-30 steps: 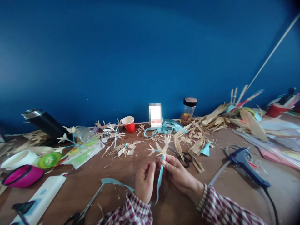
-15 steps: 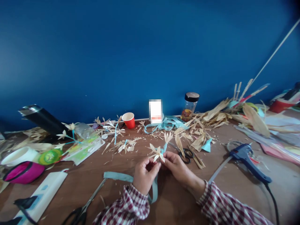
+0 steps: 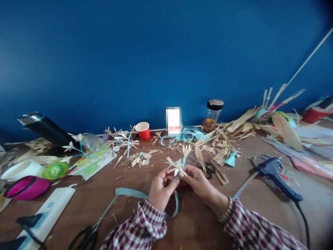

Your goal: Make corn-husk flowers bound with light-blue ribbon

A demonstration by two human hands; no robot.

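Note:
Between my two hands is a corn-husk flower (image 3: 178, 167) with pale pointed petals; a second bloom (image 3: 186, 150) rises on a stem wrapped in light blue. My right hand (image 3: 195, 178) is closed, pinching the wrapped stem just beside the petals. My left hand (image 3: 161, 187) is closed too, with thumb and fingertips pressed on the light blue ribbon (image 3: 131, 191) under the flower. This ribbon trails out leftward across the table and hangs in a loop below the hands. Its far end lies by the tips of open scissors (image 3: 104, 212).
A blue glue gun (image 3: 275, 175) lies at right. Black-handled scissors (image 3: 210, 169) rest behind my right hand. Husk scraps (image 3: 208, 147), more ribbon (image 3: 194, 133), a red paper cup (image 3: 143, 131) and a lidded jar (image 3: 213, 114) line the wall. A power strip (image 3: 48, 217) sits front left.
The ribbon's loop below my hands has swung a little to the right and up. Ribbon now shows at my left fingertips, under the petals. The view has shifted slightly.

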